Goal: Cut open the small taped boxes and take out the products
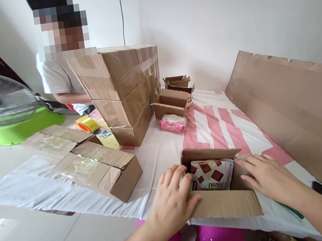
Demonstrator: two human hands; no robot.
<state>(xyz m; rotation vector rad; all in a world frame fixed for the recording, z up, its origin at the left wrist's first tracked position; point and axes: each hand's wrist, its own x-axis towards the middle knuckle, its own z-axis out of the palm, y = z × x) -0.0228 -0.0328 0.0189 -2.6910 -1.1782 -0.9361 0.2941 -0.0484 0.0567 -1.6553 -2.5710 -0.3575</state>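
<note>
Both grips, your left grip [174, 194] and your right grip [261, 172], are loosely open, fingers curved against opposite ends of an open brown cardboard box [227, 205]. Between them, inside it, lies a white pouch [211, 169] with brown squares. Beyond your left grip sit a pink-and-white soft packet [173, 124] and, further left, stacked, taped brown cartons [128, 89].

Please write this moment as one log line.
left hand: at open box, left side | right hand: at its right side | packet: inside box | pink pack: beyond box
</note>
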